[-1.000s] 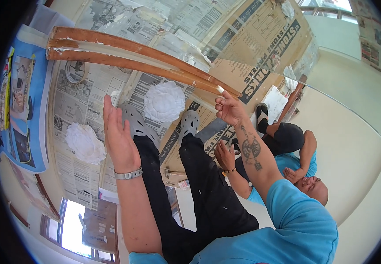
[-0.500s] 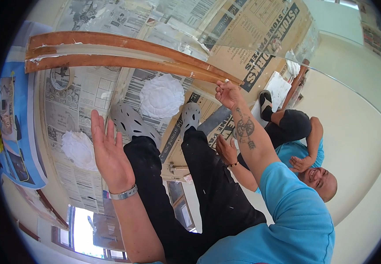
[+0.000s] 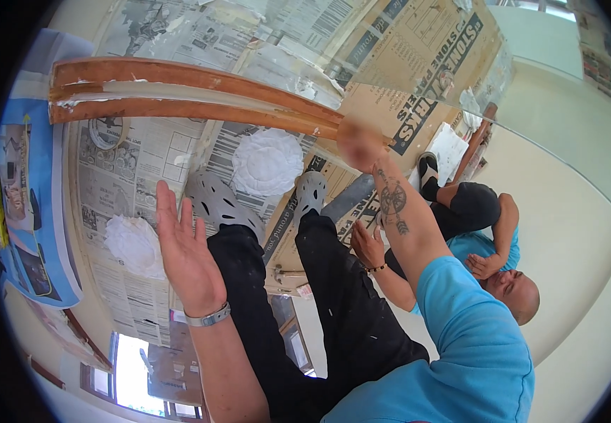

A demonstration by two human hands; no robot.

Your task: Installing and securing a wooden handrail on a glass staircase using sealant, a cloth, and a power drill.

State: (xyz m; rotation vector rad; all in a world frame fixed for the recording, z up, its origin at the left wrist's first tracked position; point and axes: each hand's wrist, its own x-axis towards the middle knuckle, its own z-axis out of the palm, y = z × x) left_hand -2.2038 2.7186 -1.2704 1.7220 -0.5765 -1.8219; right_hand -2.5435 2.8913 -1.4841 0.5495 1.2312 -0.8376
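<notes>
Moving up and leftward since half a second ago, the right hand (image 3: 360, 143) is now covering the right-hand end of a long, reddish-brown wooden frame (image 3: 207, 80) with a pale, white-smeared groove, and it is blurring as it goes! Meanwhile the left hand (image 3: 189, 261) is keeping its pose, palm showing, fingers stretched out long, gripping nothing that shows. What could be going wrong from here? Knuckles could be knocking that wooden end, a fast, loosely aimed swing of the right arm being the likely cause; footing could be slipping too, since the grey, perforated clogs (image 3: 224, 204) are standing right beside a round, white, ruffled cloth (image 3: 268, 162). And the grip on the right? Nobody is calling that one: blur is hiding the fingers, so whether they are closing on anything, or even touching the wood, cannot be told. As for position, the frame is stretching across from the upper left, its right end lying behind that blurred hand, its main length running well apart from the left palm, which is hanging beside a second crumpled white cloth (image 3: 134, 247).
</notes>
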